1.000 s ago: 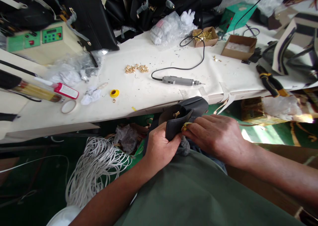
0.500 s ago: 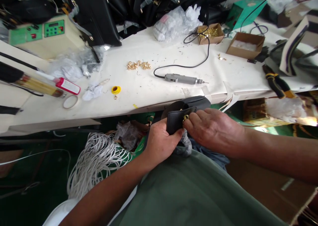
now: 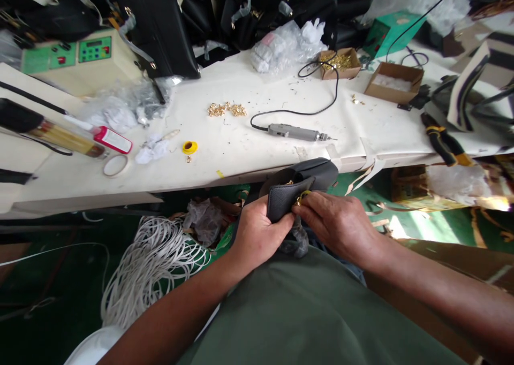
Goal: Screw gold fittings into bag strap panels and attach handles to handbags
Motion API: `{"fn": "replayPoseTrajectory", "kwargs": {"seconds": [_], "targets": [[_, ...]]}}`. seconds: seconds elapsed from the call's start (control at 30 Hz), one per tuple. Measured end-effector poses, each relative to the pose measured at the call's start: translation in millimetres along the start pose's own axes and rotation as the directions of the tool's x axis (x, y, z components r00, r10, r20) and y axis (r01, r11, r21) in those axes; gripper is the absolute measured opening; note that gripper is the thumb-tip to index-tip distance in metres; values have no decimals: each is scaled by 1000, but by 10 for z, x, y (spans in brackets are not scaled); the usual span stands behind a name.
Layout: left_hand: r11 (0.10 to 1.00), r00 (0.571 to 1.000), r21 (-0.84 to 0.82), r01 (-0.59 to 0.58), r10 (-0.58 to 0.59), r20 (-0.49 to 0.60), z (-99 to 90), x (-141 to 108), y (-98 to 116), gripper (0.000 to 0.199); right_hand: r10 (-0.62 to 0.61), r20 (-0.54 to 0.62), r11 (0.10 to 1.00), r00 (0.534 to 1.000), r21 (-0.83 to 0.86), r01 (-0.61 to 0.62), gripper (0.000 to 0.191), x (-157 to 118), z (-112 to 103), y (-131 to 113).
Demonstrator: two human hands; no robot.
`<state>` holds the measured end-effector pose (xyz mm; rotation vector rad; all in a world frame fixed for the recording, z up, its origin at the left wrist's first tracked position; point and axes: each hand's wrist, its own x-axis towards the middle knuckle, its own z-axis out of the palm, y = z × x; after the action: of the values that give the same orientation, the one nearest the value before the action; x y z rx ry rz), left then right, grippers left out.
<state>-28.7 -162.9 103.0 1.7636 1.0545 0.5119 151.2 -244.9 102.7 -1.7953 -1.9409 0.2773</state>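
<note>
A black leather bag (image 3: 321, 173) lies across my lap at the table's front edge. My left hand (image 3: 257, 231) grips its flap (image 3: 280, 200), thumb in front and fingers behind. At the flap's right edge, my right hand (image 3: 335, 220) is closed in a pinch on a small gold-coloured metal fitting (image 3: 298, 200). A yellow band (image 3: 305, 192) shows by its index finger; whether it wraps the finger I cannot tell. Below the hands hangs a plastic-wrapped part (image 3: 300, 239), perhaps of the bag. The fingertips of my right hand are partly hidden.
On the white table (image 3: 193, 185) lie a grey electric screwdriver (image 3: 295, 132), gold fittings (image 3: 227, 109), a yellow tape roll (image 3: 189, 147) and black-yellow pliers (image 3: 444, 140). Cardboard boxes (image 3: 340, 62) stand behind. White cord (image 3: 152, 268) is heaped below at left.
My right hand has turned and lowered slightly, its fingers now showing around the gold fitting. The flap has tilted a little, and my left hand keeps its hold.
</note>
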Motion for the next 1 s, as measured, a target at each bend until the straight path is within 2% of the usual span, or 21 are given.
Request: {"fn": "replayPoseTrajectory", "kwargs": {"seconds": [0.13, 0.3, 0.5, 0.73, 1.0], "targets": [[996, 995, -60, 66, -61, 82, -75, 45, -6, 14, -31, -140, 997, 990, 71, 41, 30, -27, -12, 60], [994, 992, -56, 98, -93, 87, -125, 87, -10, 18, -43, -289, 985, 956, 148, 89, 20, -8, 27, 81], [992, 989, -63, 109, -101, 110, -165, 125, -2, 17, -43, -281, 977, 959, 189, 100, 18, 62, 78, 52], [989, 983, -57, 138, -130, 132, -219, 181, -11, 18, -132, -290, 986, 948, 60, 155, 17, 130, 66, 61], [993, 985, -34, 114, -109, 137, -235, 182, 6, 16, -139, -311, 981, 940, 87, 174, 13, 148, 14, 14]]}}
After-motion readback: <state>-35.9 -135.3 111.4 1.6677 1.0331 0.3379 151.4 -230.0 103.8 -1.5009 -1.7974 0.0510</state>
